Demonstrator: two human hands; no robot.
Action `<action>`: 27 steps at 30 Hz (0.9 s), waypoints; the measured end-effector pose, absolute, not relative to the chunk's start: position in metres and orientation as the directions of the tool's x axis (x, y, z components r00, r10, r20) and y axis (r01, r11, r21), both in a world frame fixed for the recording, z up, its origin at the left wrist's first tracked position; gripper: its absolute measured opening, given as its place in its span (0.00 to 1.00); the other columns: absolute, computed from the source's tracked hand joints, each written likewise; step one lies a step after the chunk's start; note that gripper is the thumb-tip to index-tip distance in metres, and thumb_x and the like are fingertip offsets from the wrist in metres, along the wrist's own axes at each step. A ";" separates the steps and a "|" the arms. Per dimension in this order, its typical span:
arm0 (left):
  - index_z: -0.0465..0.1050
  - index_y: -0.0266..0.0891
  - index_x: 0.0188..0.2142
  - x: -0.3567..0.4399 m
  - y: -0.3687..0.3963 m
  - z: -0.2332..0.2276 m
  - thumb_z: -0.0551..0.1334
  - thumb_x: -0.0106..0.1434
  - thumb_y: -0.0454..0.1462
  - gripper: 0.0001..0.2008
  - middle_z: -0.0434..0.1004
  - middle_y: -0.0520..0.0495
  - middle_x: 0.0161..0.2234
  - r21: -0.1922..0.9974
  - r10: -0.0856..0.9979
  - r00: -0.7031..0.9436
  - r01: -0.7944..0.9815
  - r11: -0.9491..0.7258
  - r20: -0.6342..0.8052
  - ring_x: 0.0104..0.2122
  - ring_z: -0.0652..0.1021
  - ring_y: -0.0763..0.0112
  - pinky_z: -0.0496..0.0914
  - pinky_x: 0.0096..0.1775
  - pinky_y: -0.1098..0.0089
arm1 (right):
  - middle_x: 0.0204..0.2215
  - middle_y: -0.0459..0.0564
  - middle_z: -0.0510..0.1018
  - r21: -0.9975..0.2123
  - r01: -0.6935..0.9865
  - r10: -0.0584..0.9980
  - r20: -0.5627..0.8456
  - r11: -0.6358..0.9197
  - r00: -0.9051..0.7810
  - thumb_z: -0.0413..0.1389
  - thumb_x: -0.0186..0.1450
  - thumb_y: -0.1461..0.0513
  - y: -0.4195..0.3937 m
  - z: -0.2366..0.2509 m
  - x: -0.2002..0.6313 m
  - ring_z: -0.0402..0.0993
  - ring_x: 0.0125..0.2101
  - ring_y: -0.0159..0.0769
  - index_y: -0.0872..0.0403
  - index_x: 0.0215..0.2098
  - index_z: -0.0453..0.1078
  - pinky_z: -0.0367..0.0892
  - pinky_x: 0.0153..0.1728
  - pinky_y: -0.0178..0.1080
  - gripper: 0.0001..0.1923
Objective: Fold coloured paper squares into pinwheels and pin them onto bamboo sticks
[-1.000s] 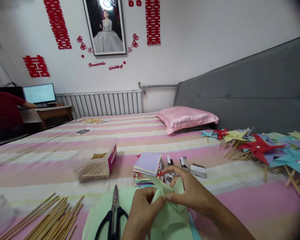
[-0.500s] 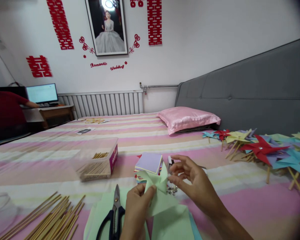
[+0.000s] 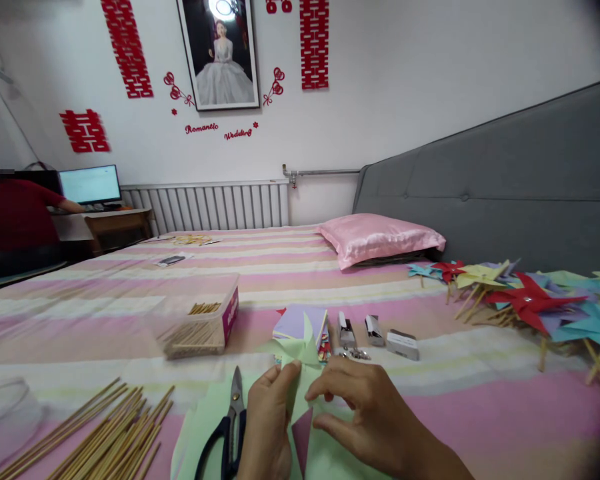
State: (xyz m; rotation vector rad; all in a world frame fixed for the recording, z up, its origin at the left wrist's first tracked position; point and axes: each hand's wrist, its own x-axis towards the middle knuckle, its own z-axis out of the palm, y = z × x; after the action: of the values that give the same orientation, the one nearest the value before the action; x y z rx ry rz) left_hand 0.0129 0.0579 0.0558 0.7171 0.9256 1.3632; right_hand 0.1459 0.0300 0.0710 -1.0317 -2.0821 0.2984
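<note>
My left hand (image 3: pixel 273 417) pinches a light green paper pinwheel (image 3: pixel 296 350) between thumb and fingers; some of its corners are folded toward the middle. My right hand (image 3: pixel 365 410) is close by on the right, fingers curved and thumb apart, at the paper's lower right side. Whether its fingertips touch the paper is hard to tell. Below lie light green sheets (image 3: pixel 195 417), with scissors (image 3: pixel 234 417) with dark handles on them. A mauve triangle (image 3: pixel 303 437) shows between the hands. Behind the pinwheel is a stack of coloured paper squares (image 3: pixel 295 320).
Thin wooden sticks (image 3: pixel 115 427) lie front left, near a clear plastic container (image 3: pixel 7 420). A clear box (image 3: pixel 205 333) holds more sticks. Small boxes (image 3: pixel 374 330) and metal fasteners (image 3: pixel 355 353) lie behind my right hand. Finished pinwheels (image 3: pixel 527 300) are at right. A person (image 3: pixel 15 213) sits far left.
My right hand has moved down and left, from beside the pinwheel's upper right to its lower right. The left hand, still pinching the pinwheel, has shifted slightly. The small boxes are now uncovered.
</note>
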 end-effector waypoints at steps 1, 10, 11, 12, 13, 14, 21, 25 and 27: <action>0.69 0.35 0.20 0.013 0.057 0.056 0.65 0.45 0.33 0.06 0.68 0.54 0.18 0.865 0.991 -0.021 -0.491 0.106 -0.133 0.19 0.66 0.77 0.60 0.22 0.77 | 0.26 0.42 0.72 -0.487 0.587 0.749 0.554 0.646 -0.365 0.59 0.53 0.66 0.031 0.069 0.145 0.67 0.27 0.29 0.50 0.32 0.70 0.57 0.27 0.31 0.08; 0.69 0.35 0.24 0.017 0.055 0.056 0.64 0.48 0.34 0.05 0.69 0.53 0.20 0.844 0.992 0.016 -0.524 0.114 -0.124 0.22 0.66 0.77 0.60 0.22 0.78 | 0.24 0.43 0.74 -0.446 0.622 0.722 0.623 0.643 -0.301 0.57 0.57 0.62 0.034 0.061 0.141 0.68 0.25 0.29 0.51 0.28 0.71 0.56 0.27 0.32 0.01; 0.69 0.34 0.24 0.017 0.054 0.057 0.64 0.49 0.34 0.05 0.70 0.53 0.20 0.844 0.992 0.017 -0.524 0.113 -0.122 0.22 0.67 0.77 0.61 0.22 0.78 | 0.24 0.43 0.73 -0.462 0.619 0.731 0.620 0.635 -0.286 0.57 0.57 0.62 0.034 0.061 0.140 0.68 0.25 0.29 0.51 0.27 0.71 0.56 0.27 0.32 0.02; 0.69 0.34 0.23 0.017 0.054 0.058 0.64 0.48 0.34 0.05 0.70 0.53 0.20 0.841 0.992 0.018 -0.529 0.115 -0.125 0.22 0.67 0.77 0.61 0.23 0.77 | 0.23 0.43 0.73 -0.481 0.615 0.740 0.617 0.625 -0.270 0.56 0.57 0.62 0.034 0.062 0.140 0.68 0.25 0.29 0.51 0.27 0.72 0.56 0.27 0.31 0.03; 0.69 0.34 0.23 0.018 0.053 0.060 0.64 0.47 0.33 0.05 0.70 0.53 0.19 0.836 0.991 0.015 -0.536 0.120 -0.132 0.21 0.67 0.78 0.62 0.23 0.78 | 0.23 0.43 0.73 -0.502 0.608 0.749 0.613 0.616 -0.252 0.56 0.57 0.63 0.033 0.063 0.140 0.67 0.24 0.28 0.51 0.27 0.72 0.56 0.27 0.31 0.03; 0.69 0.35 0.22 0.018 0.053 0.061 0.65 0.46 0.32 0.05 0.70 0.54 0.19 0.829 0.990 0.008 -0.545 0.124 -0.142 0.20 0.67 0.79 0.61 0.23 0.78 | 0.22 0.43 0.73 -0.525 0.599 0.758 0.610 0.605 -0.231 0.56 0.57 0.63 0.033 0.065 0.140 0.67 0.24 0.28 0.51 0.26 0.72 0.56 0.26 0.31 0.04; 0.71 0.34 0.20 0.020 0.050 0.065 0.65 0.42 0.31 0.04 0.69 0.55 0.16 0.856 0.984 -0.042 -0.500 0.130 -0.174 0.17 0.65 0.81 0.60 0.22 0.79 | 0.19 0.44 0.70 -0.684 0.579 0.854 0.518 0.443 -0.042 0.55 0.57 0.61 0.033 0.070 0.138 0.64 0.21 0.29 0.53 0.22 0.73 0.56 0.23 0.31 0.08; 0.71 0.34 0.19 0.022 0.050 0.067 0.65 0.45 0.35 0.05 0.69 0.54 0.15 0.886 0.989 -0.045 -0.452 0.106 -0.141 0.17 0.65 0.80 0.60 0.22 0.78 | 0.18 0.43 0.70 -0.750 0.555 0.894 0.447 0.359 0.026 0.55 0.56 0.59 0.036 0.071 0.138 0.61 0.19 0.28 0.53 0.21 0.73 0.54 0.21 0.31 0.09; 0.71 0.34 0.20 0.022 0.050 0.067 0.64 0.46 0.37 0.07 0.69 0.54 0.15 0.903 0.992 -0.047 -0.421 0.088 -0.118 0.18 0.65 0.80 0.60 0.23 0.78 | 0.18 0.44 0.70 -0.769 0.545 0.905 0.423 0.334 0.044 0.55 0.56 0.60 0.036 0.071 0.138 0.60 0.19 0.28 0.53 0.21 0.73 0.54 0.20 0.31 0.09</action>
State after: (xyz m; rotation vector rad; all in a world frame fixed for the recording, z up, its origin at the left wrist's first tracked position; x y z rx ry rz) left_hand 0.0224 0.0498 0.0667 0.7782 0.9831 1.3561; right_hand 0.1385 0.0362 0.0714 -1.3336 -1.6265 0.4642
